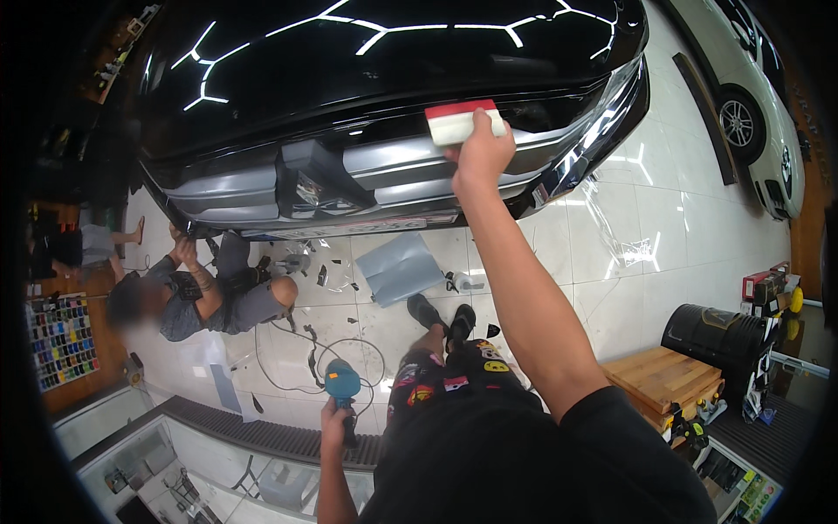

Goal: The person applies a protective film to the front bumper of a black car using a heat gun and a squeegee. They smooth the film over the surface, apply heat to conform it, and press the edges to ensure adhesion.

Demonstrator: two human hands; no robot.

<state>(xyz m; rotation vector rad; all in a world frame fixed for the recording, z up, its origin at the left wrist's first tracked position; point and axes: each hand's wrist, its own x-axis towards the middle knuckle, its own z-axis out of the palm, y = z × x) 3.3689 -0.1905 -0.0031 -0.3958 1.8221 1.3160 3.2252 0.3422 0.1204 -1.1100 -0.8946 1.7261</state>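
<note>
My right hand (484, 157) reaches out to the front of a black car (262, 96). Its fingers are closed on a squeegee (452, 131), a flat white block with a red edge, held over the top of the grille. Silver-grey film or trim bands (415, 157) run across the grille beneath it. Down low at my left side, my left hand (332, 424) grips the black handle of a teal heat gun (342, 382). The gun is held away from the car, and a cable (381, 356) loops on the floor near it.
A co-worker (188, 301) crouches at the car's left front corner, hands on the bumper's lower edge. A grey film sheet (400, 266) and scraps lie on the tiles before my feet. To the right stand a wooden box (665, 380), a black drum (716, 336) and a pale car (759, 105).
</note>
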